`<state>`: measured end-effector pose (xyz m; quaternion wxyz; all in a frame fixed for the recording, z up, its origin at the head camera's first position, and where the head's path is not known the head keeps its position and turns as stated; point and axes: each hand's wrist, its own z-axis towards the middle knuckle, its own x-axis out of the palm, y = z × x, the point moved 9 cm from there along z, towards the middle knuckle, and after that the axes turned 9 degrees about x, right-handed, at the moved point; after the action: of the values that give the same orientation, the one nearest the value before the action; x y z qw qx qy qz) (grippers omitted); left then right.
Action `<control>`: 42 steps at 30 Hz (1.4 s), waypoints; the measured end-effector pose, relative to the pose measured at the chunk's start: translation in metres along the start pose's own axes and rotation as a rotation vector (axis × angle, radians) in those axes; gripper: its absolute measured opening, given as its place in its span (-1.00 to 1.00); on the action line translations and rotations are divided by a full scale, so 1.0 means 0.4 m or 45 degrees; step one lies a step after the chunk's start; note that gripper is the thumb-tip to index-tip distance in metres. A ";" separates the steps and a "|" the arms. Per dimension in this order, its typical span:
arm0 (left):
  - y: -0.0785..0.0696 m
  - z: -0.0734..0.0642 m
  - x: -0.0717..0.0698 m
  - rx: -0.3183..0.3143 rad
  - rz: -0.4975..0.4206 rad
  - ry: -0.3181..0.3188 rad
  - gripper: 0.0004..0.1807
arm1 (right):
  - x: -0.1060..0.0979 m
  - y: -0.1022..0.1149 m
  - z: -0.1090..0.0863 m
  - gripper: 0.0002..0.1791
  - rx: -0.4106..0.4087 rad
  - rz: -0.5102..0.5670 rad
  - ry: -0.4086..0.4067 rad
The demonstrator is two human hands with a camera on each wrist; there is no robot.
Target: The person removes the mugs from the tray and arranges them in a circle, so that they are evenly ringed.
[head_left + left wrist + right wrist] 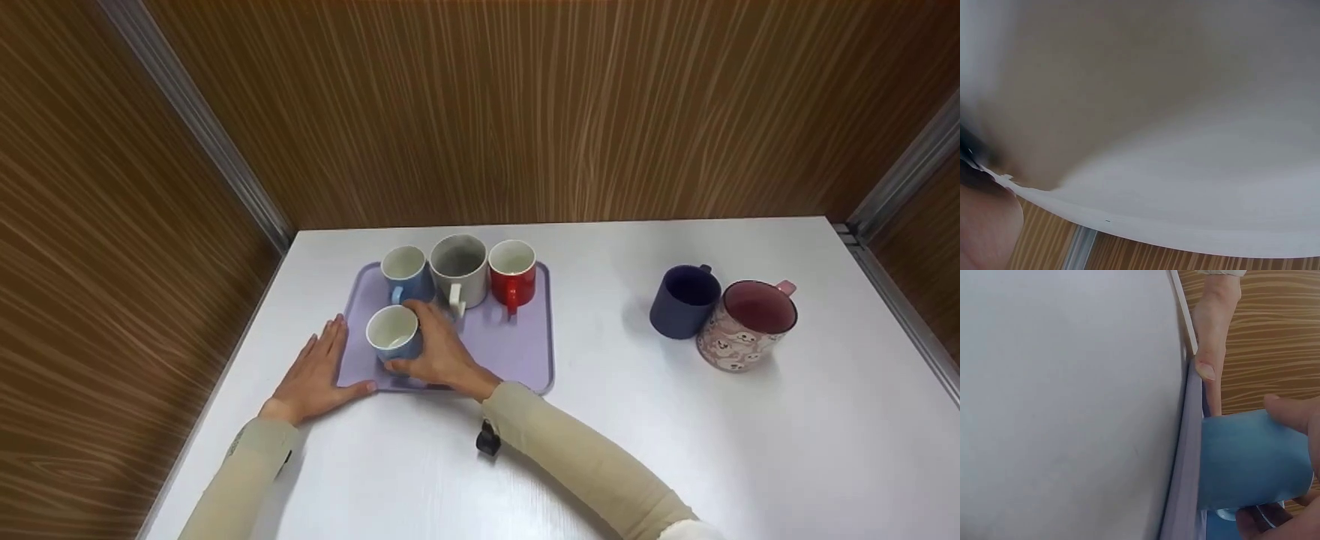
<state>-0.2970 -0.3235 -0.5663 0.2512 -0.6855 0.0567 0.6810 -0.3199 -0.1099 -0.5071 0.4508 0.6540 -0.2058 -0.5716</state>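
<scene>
With fingers of right hand (441, 354) gripping blue cup (397, 346) on tray (510, 352), left hand (315, 381) straight-fingered at tray's left edge; probably light, breakable: hold by sides.

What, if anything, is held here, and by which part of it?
The right grip holds the front blue mug by its body. The left grip holds nothing.

Right hand (1304, 415) grips blue cup (1255, 458) — digits on opposite sides; rim of lavender tray (1186, 467) at its base. Left hand (1213, 329) at rim's far end — white tabletop (1072, 405), wood-grain panel (1275, 337) beyond.
</scene>
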 end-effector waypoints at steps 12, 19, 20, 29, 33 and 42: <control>-0.006 -0.001 -0.004 0.012 -0.004 -0.020 0.39 | 0.012 -0.014 0.009 0.12 0.027 0.093 0.011; -0.002 0.000 -0.002 0.011 -0.007 -0.021 0.40 | 0.012 -0.015 0.006 0.10 0.045 0.113 -0.001; -0.001 0.000 -0.002 0.010 -0.009 -0.018 0.40 | 0.013 -0.014 0.006 0.09 0.039 0.114 -0.003; 0.001 -0.005 0.002 0.005 -0.003 -0.008 0.39 | 0.009 -0.007 0.004 0.04 0.004 0.099 -0.024; 0.001 -0.006 0.001 0.000 -0.011 -0.002 0.40 | 0.004 -0.001 -0.002 0.05 0.010 0.107 -0.023; 0.004 -0.001 0.002 -0.012 -0.006 0.003 0.41 | -0.027 0.022 -0.033 0.05 -0.006 0.137 -0.017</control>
<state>-0.2973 -0.3251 -0.5675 0.2496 -0.6876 0.0522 0.6799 -0.3083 -0.1013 -0.4946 0.4812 0.6369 -0.2425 -0.5514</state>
